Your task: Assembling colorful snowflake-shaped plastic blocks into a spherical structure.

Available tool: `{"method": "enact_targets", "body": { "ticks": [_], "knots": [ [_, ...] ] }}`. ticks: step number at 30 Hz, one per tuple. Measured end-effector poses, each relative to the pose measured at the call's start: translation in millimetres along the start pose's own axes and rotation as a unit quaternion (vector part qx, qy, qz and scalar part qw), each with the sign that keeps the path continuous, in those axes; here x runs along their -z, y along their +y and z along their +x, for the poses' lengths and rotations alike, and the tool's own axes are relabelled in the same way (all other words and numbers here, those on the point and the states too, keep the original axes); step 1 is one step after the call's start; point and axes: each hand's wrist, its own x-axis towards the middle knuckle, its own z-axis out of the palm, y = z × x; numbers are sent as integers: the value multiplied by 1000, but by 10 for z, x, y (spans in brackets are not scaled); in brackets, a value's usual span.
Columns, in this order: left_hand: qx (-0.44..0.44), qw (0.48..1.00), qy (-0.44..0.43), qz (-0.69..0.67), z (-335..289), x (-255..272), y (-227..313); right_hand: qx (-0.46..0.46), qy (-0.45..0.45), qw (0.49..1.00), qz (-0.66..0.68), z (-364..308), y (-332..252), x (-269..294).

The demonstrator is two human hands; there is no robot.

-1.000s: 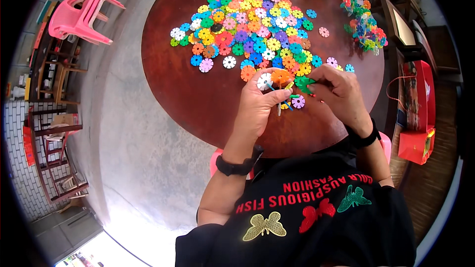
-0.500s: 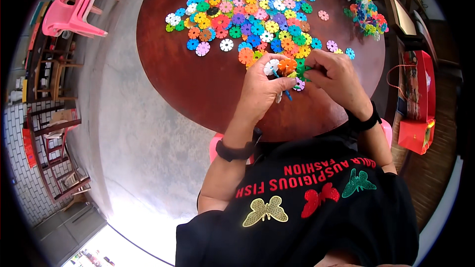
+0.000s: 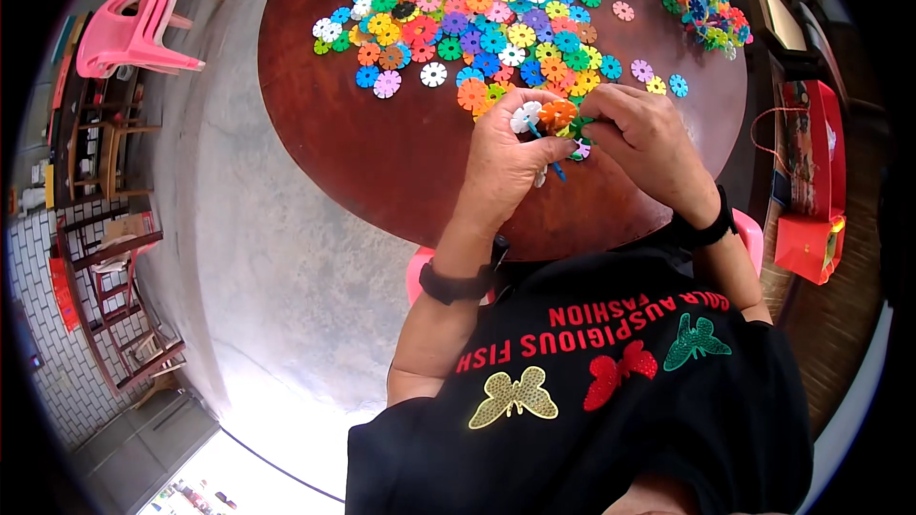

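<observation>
Near the front of the round table, my left hand (image 3: 510,157) is closed around a small cluster of interlocking plastic discs. Its white disc (image 3: 525,116) and orange disc (image 3: 558,113) show above the fingers, with a blue disc seen edge-on and a bit of purple below. My right hand (image 3: 644,133) is at the cluster's right side, its thumb and index finger pinched at a green disc (image 3: 578,128). The fingers partly hide how the green disc joins the others. Beyond both hands spreads a large heap of loose, many-coloured slotted discs (image 3: 477,14).
The dark red-brown round table (image 3: 382,162) carries the heap. A bundle of joined discs (image 3: 701,5) lies at its far right. Red paper bags (image 3: 811,148) stand off to the right. Pink plastic stools (image 3: 143,24) are stacked on the floor at the left.
The whole view has shifted slightly, so the heap sits higher in it. Both hands stay on the cluster, which has turned a little; the right fingers still pinch at its right side.
</observation>
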Motion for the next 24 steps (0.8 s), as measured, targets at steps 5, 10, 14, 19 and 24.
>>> {"method": "enact_targets", "body": {
  "ticks": [5,10,14,19,24],
  "knots": [
    [21,1000,-4,-11,-4,14,-35,1,-23,1000,0,13,77,-53],
    [-1,999,33,-11,19,2,-28,13,6,1000,11,27,111,-200],
    [3,998,46,-48,42,-26,-27,7,80,996,34,47,156,-325],
    [-17,1000,16,-20,57,71,-54,-72,88,988,101,36,54,-133],
    [-26,989,75,-128,82,138,-61,-46,120,989,-69,-151,709,280]
  ]
}}
